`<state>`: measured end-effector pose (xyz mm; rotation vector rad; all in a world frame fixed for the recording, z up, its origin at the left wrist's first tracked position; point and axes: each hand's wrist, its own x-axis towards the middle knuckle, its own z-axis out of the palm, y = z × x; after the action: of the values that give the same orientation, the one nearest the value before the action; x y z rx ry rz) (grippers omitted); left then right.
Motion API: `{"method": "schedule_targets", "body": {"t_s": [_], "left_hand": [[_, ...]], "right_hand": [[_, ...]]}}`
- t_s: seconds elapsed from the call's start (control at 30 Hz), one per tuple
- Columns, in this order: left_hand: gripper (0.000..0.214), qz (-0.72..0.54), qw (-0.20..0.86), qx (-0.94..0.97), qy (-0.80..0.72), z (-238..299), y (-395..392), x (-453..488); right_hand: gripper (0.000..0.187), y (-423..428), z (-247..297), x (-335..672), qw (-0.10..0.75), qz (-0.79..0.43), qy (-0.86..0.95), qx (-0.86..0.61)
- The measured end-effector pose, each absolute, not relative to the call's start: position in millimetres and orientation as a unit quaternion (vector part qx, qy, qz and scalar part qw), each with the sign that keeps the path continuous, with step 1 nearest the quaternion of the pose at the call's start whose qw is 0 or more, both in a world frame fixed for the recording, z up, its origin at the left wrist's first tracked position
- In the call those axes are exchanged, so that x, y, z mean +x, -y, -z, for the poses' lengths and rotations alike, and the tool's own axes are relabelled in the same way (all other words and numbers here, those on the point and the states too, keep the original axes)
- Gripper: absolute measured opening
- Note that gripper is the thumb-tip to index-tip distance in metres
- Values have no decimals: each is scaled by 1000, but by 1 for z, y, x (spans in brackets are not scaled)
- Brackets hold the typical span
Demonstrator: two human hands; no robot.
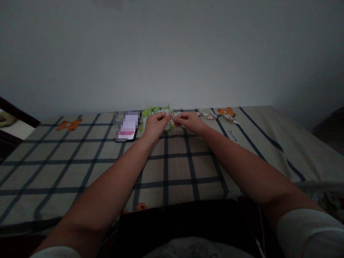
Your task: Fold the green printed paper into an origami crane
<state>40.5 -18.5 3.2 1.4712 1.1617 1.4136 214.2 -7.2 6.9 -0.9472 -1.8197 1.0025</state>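
Note:
My left hand (155,123) and my right hand (190,121) meet fingertip to fingertip above the far part of the cloth, both closed in a pinch. Whatever sits between the fingers is small and mostly hidden, so its kind cannot be made out. Right behind my left hand lies a crinkled green plastic packet (150,114), partly covered by the fingers. Small twist-wrapped pieces that look like candies (212,116) are strung out to the right of my right hand, the farthest one (229,119) near an orange print.
A phone (128,125) with a lit, partly blurred screen lies left of the packet. The checked cloth (177,166) covers the surface up to a plain wall (172,53). Dark wooden bars (18,111) stand at the left edge.

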Motion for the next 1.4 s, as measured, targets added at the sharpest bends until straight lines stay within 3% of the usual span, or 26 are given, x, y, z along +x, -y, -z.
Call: {"method": "schedule_targets", "body": {"t_s": [0.23,0.63,1.0,1.4], "left_hand": [[30,-549,377,602,-442,-5,20,40],[31,-542,385,604,-440,-9,21,41],[38,-538,458,566,-425,-10,23,43],[42,-538,416,582,-445,-9,21,39]], "right_hand": [[36,9,-10,210,417,-381,738,-369],[43,7,-4,207,445,-463,686,-341],[41,7,-6,211,459,-471,672,-341],[39,5,-5,212,469,-454,658,-375]]}}
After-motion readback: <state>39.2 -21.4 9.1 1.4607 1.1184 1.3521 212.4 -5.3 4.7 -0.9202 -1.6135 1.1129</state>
